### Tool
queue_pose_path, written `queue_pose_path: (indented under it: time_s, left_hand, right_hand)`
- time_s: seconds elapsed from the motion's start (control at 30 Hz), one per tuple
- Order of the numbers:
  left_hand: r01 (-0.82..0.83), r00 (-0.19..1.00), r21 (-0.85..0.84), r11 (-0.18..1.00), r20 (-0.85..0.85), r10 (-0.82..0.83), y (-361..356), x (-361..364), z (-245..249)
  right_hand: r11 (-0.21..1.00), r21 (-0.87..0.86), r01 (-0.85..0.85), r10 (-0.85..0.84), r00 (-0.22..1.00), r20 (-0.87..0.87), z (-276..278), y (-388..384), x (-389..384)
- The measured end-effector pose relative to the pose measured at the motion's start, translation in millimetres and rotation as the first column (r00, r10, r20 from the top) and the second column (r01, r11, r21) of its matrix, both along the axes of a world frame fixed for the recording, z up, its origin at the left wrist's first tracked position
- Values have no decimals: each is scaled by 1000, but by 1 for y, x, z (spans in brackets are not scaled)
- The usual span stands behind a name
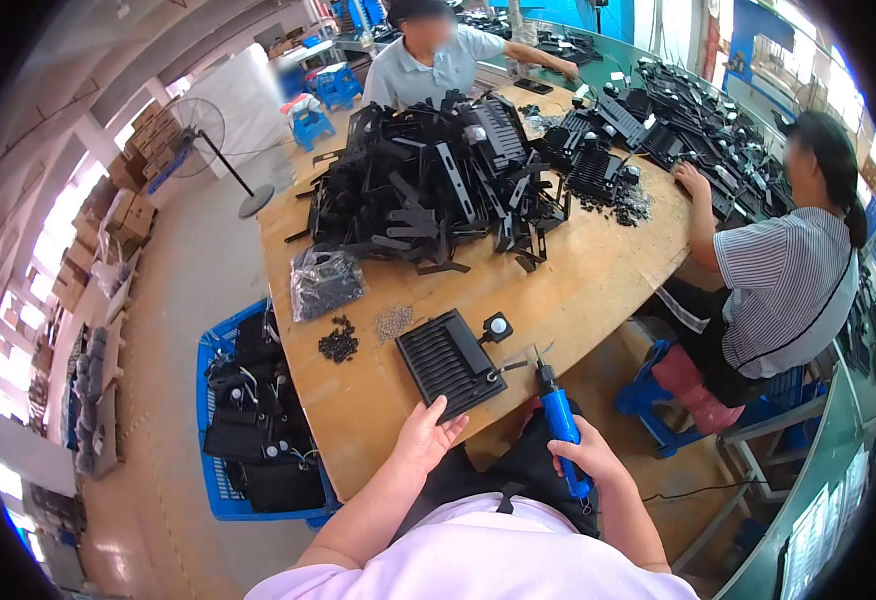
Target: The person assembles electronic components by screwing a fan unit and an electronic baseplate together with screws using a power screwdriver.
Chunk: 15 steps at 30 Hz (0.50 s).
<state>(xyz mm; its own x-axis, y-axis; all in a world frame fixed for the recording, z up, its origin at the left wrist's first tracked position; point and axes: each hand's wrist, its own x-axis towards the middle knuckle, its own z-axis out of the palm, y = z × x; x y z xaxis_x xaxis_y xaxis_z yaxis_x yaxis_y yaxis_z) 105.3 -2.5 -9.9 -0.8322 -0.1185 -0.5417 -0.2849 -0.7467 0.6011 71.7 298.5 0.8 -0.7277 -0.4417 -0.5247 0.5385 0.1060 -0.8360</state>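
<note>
Near the front edge of the wooden table [518, 290] lies a black ribbed housing [445, 362], with a small black sensor unit [498, 327] beside its upper right corner and a short cable at its right side. My left hand [430, 436] touches the housing's lower edge, palm up with fingers apart. Wrapped round a blue electric screwdriver [560, 418] is my right hand [585, 452]; the tool's tip points up, right of the housing. Small black screws [339, 341] and silver screws [393, 321] form two piles left of the housing.
A large heap of black brackets [438, 190] covers the table's far part, near a plastic bag [326, 283]. A blue crate [220, 440] of housings stands at the left. One co-worker [428, 60] sits across, another [783, 260] at the right. A fan [198, 130] stands behind.
</note>
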Motion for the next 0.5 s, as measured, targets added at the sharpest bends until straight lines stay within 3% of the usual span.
queue_pose_path:
  time_s: [0.03,0.07,0.13,0.17,0.23,0.3,0.33,0.4,0.47,0.5]
  left_hand:
    - [33,999,-25,999,0,-33,2,-3,4]
    - [150,987,-154,977,72,-141,0,-7,7]
    - [392,916,-376,840,241,-320,-13,-16,16]
    - [518,855,-590,619,357,-375,-20,-23,26]
    - [634,726,-773,-7,598,-340,-33,-37,52]
    - [390,885,-911,-132,411,-218,-42,-52,58]
    - [352,899,-935,-50,353,-261,-41,-67,67]
    - [129,918,-991,-45,137,-372,-36,-100,68]
    - [24,890,-996,91,-20,-456,-24,-148,56]
    - [138,878,-967,215,20,-478,-12,-172,63]
  right_hand:
    - [1000,4,10,-10,1000,-1,0,0,1]
    - [1000,10,5,-5,1000,-2,0,1,2]
    - [1000,20,0,1,1000,-10,1,0,2]
    - [1000,19,4,-4,1000,-13,2,0,2]
    - [1000,7,14,-14,1000,-17,3,-1,3]
    - [1000,-2,27,-27,1000,-13,5,-3,4]
    - [1000,4,30,-30,999,-18,5,-3,3]
    - [1000,16,25,-25,1000,-16,3,-2,3]
    - [1000,25,10,-10,1000,-7,-2,0,1]
    - [1000,27,6,-6,1000,-4,-2,1,1]
